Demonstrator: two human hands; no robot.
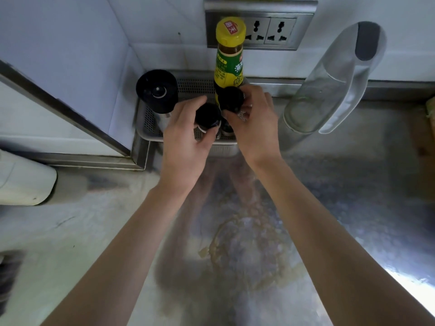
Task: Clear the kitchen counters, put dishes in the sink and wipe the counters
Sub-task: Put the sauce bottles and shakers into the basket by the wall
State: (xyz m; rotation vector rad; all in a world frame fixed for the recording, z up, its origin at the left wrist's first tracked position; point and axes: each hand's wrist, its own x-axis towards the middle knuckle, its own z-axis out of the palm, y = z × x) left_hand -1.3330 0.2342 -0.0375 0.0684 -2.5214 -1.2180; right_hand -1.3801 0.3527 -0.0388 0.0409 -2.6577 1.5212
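Observation:
A perforated metal tray stands at the back of the steel counter in the wall corner. In it are a tall yellow-capped sauce bottle and a black-topped grinder. My left hand grips a small black-lidded jar over the tray. My right hand grips a second black-lidded jar just beside it, in front of the sauce bottle. The jars nearly touch. Both jar bodies are mostly hidden by my fingers.
A clear glass bottle with a grey top stands right of the tray. A dried yellowish spill ring marks the counter between my forearms. A white container lies at the left edge. A wall socket sits above the tray.

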